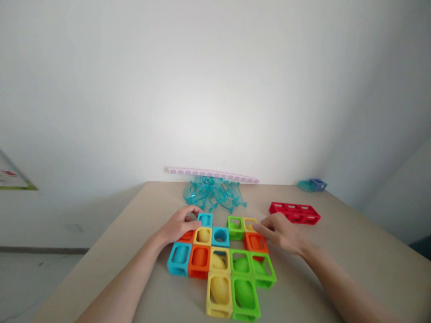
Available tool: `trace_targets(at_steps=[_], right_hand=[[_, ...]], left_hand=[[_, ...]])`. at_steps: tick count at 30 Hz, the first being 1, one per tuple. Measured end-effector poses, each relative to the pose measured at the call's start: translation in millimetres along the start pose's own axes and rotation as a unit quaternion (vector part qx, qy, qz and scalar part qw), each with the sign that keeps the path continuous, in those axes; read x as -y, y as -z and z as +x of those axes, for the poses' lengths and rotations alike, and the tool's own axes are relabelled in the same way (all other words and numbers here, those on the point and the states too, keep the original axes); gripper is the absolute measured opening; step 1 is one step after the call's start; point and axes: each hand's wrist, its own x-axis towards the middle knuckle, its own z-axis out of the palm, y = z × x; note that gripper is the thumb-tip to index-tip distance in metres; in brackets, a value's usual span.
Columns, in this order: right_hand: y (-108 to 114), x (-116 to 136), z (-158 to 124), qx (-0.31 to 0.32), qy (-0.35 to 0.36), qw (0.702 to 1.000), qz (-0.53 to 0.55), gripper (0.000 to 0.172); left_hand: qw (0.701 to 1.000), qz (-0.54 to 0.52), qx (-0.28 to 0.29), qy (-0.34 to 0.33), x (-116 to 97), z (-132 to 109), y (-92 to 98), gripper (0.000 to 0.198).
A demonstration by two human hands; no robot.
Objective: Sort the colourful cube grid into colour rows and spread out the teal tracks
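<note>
Hollow plastic cube blocks in several colours lie side by side on the table. My left hand point(180, 224) reaches in from the left, thumb and fingers closed round a blue cube block point(205, 220) at the far left of the group. Beneath that hand an orange block point(186, 236) is partly covered. My right hand point(281, 231) is closed at the far right corner, fingertips on a yellow cube block point(249, 223). A green block point(235, 228) sits left of it and an orange block point(256, 242) nearer me. Yellow and green blocks point(244, 296) extend toward me.
Behind the blocks lies a heap of clear teal plastic pieces point(213, 193), with a lilac patterned strip point(212, 173) against the wall. A red block row point(295, 212) is at the right. A small blue container point(318, 184) stands at the far right corner of the table point(117, 251).
</note>
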Motion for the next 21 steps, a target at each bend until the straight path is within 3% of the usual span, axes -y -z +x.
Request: trace_targets(at_steps=[2, 6, 10, 13, 15, 18, 21], right_hand=[[-9.1, 5.1, -0.4, 0.034, -0.016, 0.999, 0.015, 0.060], [-19.8, 11.0, 0.9, 0.024, -0.026, 0.999, 0.019, 0.059], [-17.9, 15.2, 0.6, 0.007, -0.016, 1.000, 0.017, 0.055], [-14.2, 13.5, -0.9, 0.033, 0.006, 0.997, 0.075, 0.044], [-13.0, 10.8, -1.7, 0.074, -0.002, 0.985, 0.156, 0.033], [-14.0, 9.4, -1.5, 0.112, -0.069, 0.949, 0.285, 0.015], [-15.2, 12.5, -0.5, 0.117, -0.110, 0.922, 0.352, 0.020]], left_hand=[[1.000, 0.011, 0.001, 0.004, -1.5, -0.7, -0.6, 0.032], [1.000, 0.019, 0.009, 0.008, -5.5, -2.6, -2.5, 0.032], [1.000, 0.018, 0.003, 0.006, -6.4, -4.7, -3.6, 0.031], [1.000, 0.015, 0.007, 0.007, -5.0, -5.0, -2.6, 0.031], [1.000, 0.019, 0.010, 0.007, -4.2, -4.7, -1.3, 0.032], [1.000, 0.024, 0.013, 0.000, -3.7, -4.3, 0.4, 0.032], [1.000, 0.024, 0.017, -0.004, -3.5, -4.4, 1.0, 0.032]])
